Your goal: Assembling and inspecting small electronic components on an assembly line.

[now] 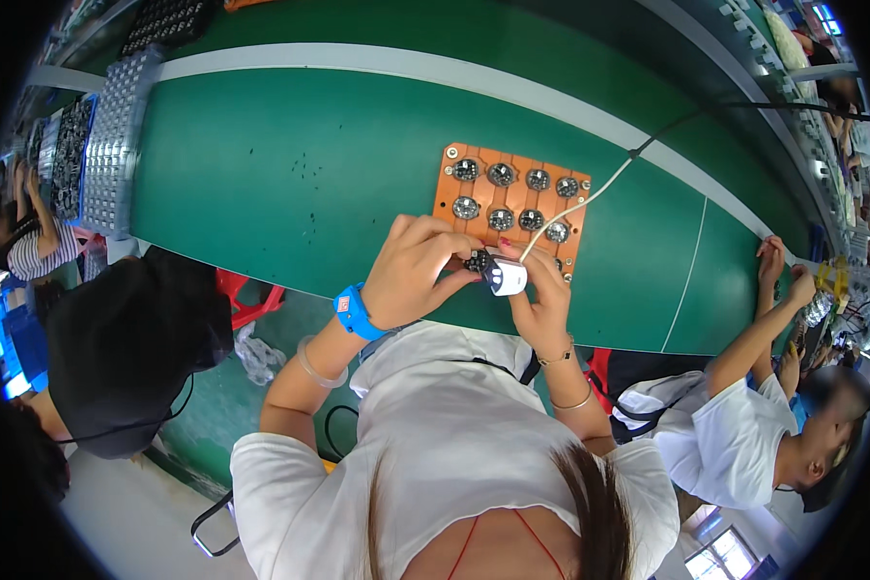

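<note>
My left hand point(413, 269) pinches a small black part point(476, 259) between thumb and fingers, close to the near edge of the bench. My right hand point(545, 298) is closed around a small white device point(507, 276) with a black end and pale dots, its white cable point(578, 205) running off to the upper right. The black part and the device's end meet or nearly meet; fingers hide whether they touch. Just beyond both hands lies an orange fixture plate point(483, 172) with round dark pieces, such as this one point(500, 175), seated in rows. My right hand covers its near corner.
The green bench top point(358, 135) carries scattered dark specks point(304, 179) left of the plate. Grey trays with many pockets point(118, 145) stand at the far left. A co-worker's hands point(771, 261) work at the right end. A red stool point(246, 298) stands below the bench.
</note>
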A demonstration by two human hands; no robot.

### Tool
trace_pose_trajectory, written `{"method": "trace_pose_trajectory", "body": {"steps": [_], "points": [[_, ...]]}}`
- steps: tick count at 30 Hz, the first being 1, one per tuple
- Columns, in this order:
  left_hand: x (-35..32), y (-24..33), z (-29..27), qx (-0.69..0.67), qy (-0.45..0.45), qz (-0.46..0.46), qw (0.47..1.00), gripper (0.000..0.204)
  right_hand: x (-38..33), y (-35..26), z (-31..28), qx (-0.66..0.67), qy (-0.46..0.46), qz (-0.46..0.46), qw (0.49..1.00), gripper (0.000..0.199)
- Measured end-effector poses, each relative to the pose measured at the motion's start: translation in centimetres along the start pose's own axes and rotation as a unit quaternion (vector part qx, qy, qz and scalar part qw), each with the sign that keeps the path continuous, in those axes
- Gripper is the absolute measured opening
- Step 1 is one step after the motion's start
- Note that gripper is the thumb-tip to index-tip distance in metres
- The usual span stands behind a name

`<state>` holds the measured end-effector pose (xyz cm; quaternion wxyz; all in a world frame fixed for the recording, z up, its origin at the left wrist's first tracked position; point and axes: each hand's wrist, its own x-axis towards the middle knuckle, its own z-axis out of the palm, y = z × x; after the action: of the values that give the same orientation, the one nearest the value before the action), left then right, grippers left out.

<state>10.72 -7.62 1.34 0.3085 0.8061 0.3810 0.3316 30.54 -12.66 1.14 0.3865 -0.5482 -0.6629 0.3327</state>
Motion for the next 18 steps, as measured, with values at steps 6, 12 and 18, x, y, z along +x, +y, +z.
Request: {"method": "trace_pose_trajectory", "body": {"steps": [6,12,18], "points": [[0.3,0.3,-0.1,0.000,0.003,0.000,1.000,0.040,0.0,0.2,0.0,0.010,0.011,-0.004,1.000,0.036],[-0.1,-0.9,0.4,0.118,-0.041,-0.021,0.992,0.042,-1.2,1.6,-0.7,0.116,0.090,0.065,0.987,0.032],[0.9,0.1,2.6,0.106,-0.069,0.007,0.992,0.036,-1.8,1.6,-2.3,0.054,0.084,0.091,0.991,0.028]]}}
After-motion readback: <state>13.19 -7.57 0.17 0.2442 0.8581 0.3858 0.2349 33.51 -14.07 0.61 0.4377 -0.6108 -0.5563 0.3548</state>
